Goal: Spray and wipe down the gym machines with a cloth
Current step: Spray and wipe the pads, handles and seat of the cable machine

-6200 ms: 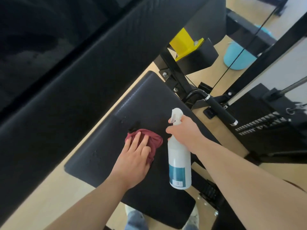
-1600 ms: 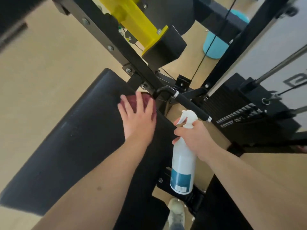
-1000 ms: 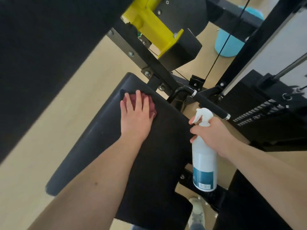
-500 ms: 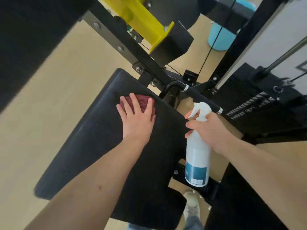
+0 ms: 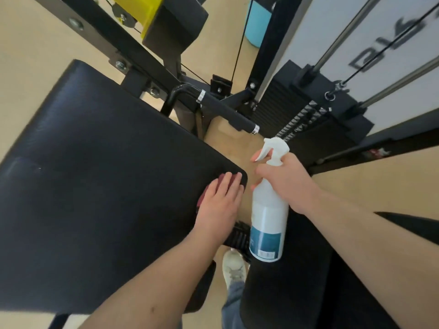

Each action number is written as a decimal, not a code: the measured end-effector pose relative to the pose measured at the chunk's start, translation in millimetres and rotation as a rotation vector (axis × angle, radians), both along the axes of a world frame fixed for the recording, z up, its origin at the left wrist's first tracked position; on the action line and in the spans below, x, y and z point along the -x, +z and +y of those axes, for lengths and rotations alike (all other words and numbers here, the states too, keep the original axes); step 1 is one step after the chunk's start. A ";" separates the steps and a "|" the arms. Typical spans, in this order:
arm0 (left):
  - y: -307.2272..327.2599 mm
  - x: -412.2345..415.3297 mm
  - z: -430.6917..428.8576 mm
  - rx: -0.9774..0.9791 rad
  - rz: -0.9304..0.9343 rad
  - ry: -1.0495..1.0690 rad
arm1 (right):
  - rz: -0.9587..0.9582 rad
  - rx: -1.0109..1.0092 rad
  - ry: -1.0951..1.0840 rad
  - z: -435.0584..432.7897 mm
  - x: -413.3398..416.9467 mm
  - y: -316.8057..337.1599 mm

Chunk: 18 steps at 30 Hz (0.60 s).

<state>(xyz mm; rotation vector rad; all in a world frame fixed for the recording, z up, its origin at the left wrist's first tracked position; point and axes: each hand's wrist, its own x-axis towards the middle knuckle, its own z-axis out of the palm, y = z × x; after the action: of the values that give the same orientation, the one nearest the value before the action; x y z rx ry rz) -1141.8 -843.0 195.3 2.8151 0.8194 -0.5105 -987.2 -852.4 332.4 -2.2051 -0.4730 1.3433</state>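
A wide black padded seat [image 5: 99, 186] of a gym machine fills the left and centre. My left hand [image 5: 219, 205] lies flat at the seat's right corner, pressing a dark red cloth [image 5: 203, 194] that shows only at the fingertips and the hand's left side. Just to the right, my right hand [image 5: 285, 182] grips the neck of a white spray bottle [image 5: 268, 222] with a teal label, held upright off the seat's edge, nozzle pointing left.
A black side handle [image 5: 225, 112] with chrome rings juts out behind the seat. Black frame bars and a yellow part [image 5: 142, 10] cross the top. A weight stack [image 5: 308, 119] with guide rods stands right. Another black pad [image 5: 297, 293] and my shoe [image 5: 234, 267] lie below.
My left hand has slid the cloth from the seat's far edge near the frame down to its right corner. The bottle hand stays beside it; the view shifted closer.
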 end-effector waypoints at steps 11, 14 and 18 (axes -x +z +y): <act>24.9 39.3 55.1 0.010 -0.072 0.070 | -0.010 0.037 0.106 0.0 9.9 1.5; 6.4 17.2 28.1 0.145 -0.137 0.030 | 0.004 0.028 0.117 -2.1 7.2 1.9; -11.2 -13.6 -6.0 0.310 -0.119 -0.121 | -0.050 0.026 0.089 -3.1 4.5 -5.4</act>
<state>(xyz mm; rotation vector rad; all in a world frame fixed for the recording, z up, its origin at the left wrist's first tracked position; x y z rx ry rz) -1128.2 -849.1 184.1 2.5875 0.4999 -0.4384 -991.6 -855.5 327.1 -2.2675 -0.5810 1.3493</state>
